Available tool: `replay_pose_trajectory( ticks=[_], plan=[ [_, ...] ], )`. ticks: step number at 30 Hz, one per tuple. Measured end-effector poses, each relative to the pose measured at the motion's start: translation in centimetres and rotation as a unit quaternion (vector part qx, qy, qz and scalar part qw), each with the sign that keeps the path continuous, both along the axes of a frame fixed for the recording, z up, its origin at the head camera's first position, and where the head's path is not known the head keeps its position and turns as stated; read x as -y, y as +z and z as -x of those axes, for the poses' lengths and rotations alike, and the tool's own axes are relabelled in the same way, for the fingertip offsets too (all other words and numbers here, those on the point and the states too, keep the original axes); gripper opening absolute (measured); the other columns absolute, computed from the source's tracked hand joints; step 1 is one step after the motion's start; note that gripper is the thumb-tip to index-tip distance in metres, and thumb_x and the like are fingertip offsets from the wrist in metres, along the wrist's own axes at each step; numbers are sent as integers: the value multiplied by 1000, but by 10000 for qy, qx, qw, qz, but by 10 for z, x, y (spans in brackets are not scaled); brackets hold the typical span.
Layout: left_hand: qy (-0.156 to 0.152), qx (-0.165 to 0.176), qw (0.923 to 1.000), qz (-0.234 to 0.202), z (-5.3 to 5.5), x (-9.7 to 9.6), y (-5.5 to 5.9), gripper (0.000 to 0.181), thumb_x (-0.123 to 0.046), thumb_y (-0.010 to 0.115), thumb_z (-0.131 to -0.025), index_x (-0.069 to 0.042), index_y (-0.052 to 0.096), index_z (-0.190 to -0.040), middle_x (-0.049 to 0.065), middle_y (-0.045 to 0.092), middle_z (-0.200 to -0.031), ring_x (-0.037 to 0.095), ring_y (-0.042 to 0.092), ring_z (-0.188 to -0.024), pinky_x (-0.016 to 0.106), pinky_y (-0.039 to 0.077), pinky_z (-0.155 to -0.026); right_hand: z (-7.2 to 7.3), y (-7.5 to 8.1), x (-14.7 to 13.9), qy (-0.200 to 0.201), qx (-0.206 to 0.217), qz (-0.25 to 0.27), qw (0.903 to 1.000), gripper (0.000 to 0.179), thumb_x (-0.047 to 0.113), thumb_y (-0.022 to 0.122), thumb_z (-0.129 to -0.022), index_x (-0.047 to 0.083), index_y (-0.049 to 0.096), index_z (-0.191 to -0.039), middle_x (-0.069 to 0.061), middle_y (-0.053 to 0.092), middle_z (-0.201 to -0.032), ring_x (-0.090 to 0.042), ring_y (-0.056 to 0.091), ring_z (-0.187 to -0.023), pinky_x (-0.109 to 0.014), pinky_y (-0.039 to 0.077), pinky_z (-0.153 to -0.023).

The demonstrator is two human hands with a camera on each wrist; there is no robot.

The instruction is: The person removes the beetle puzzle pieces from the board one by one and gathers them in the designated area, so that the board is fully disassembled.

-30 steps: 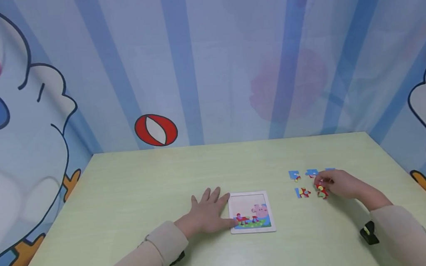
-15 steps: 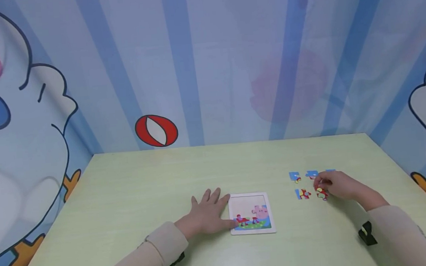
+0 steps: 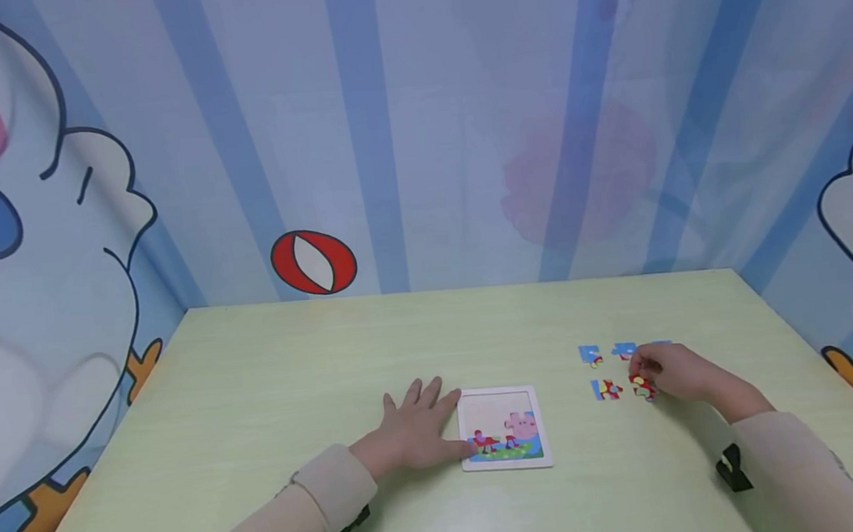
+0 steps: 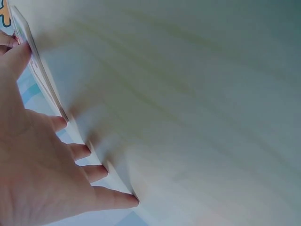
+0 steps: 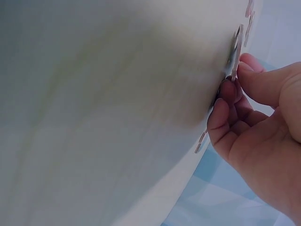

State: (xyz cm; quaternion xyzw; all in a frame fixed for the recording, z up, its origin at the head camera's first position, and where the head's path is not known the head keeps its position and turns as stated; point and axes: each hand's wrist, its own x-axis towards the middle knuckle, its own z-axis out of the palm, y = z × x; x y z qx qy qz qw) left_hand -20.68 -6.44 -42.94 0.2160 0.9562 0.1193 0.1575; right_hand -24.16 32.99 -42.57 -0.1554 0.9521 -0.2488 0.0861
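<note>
My left hand (image 3: 420, 433) lies with fingers spread at the left side of a white-framed puzzle tray (image 3: 508, 465). Its thumb and index fingertip touch the frame; the thumb rests on the lower left part. Joined pieces with a pink pig face (image 3: 522, 424) and green grass fill the tray's lower and right parts, and bare backing shows at upper left. On the right, my right hand (image 3: 679, 371) pinches a red and yellow puzzle piece (image 3: 642, 388) between thumb and fingers. In the right wrist view that piece (image 5: 238, 49) is tilted up off the table, its edge toward the camera.
Loose puzzle pieces lie around the right hand: a blue corner piece (image 3: 590, 355), a blue-topped piece (image 3: 624, 351), a red and blue piece (image 3: 606, 390), and one partly hidden blue piece (image 3: 661, 343). A cartoon-printed curtain (image 3: 438, 131) stands behind the pale table (image 3: 290, 352).
The red and yellow piece has turned slightly in the right hand's fingers, and the right forearm has shifted a little left. The left hand stays on the tray.
</note>
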Motion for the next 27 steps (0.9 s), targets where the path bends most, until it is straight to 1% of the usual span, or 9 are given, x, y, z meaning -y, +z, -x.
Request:
replay_pose_trajectory(
  ticks=[7,11,15,19,24,27],
  plan=[
    [-19,-26,10000,-20,-1,0,1,86,-68,53,-85,-20,30,-153,11,18,-160,38,11,-147,71,10,-107,0,1,0,-65,-33,-36,10000,17,-8,49,-93,4,59,-88,-4,59,-85,-17,46,-72,-31,40,-62],
    [-5,-17,10000,-10,-1,0,1,85,-67,53,-85,-21,29,-153,11,17,-161,38,10,-147,71,9,-107,0,6,2,-76,-107,-8,9999,14,-5,49,-94,4,59,-91,-4,57,-84,-17,47,-73,-32,41,-62],
    [13,-9,10000,12,0,0,0,85,-67,53,-86,-21,29,-153,11,17,-161,38,10,-147,71,9,-107,-2,17,8,67,-236,144,9996,9,-1,51,-96,1,60,-98,-7,59,-89,-17,50,-75,-32,45,-63],
    [30,-17,10000,17,1,0,-3,85,-67,53,-85,-21,29,-153,10,17,-161,38,10,-147,71,8,-107,-5,31,20,228,-447,195,9985,11,1,53,-96,0,61,-104,-10,61,-94,-18,52,-80,-32,47,-66],
    [13,-25,10000,-3,1,0,-3,86,-68,52,-85,-21,29,-153,11,16,-161,38,9,-147,72,8,-107,-13,47,39,457,-580,398,9965,13,1,54,-96,1,60,-107,-8,59,-94,-18,52,-80,-30,46,-66],
    [-10,-24,10000,-19,1,0,-2,85,-68,52,-86,-21,29,-153,11,16,-161,38,9,-147,72,8,-107,-16,51,50,677,-638,543,9942,13,0,54,-95,1,60,-107,-6,58,-91,-15,51,-78,-28,46,-66]
  ],
)
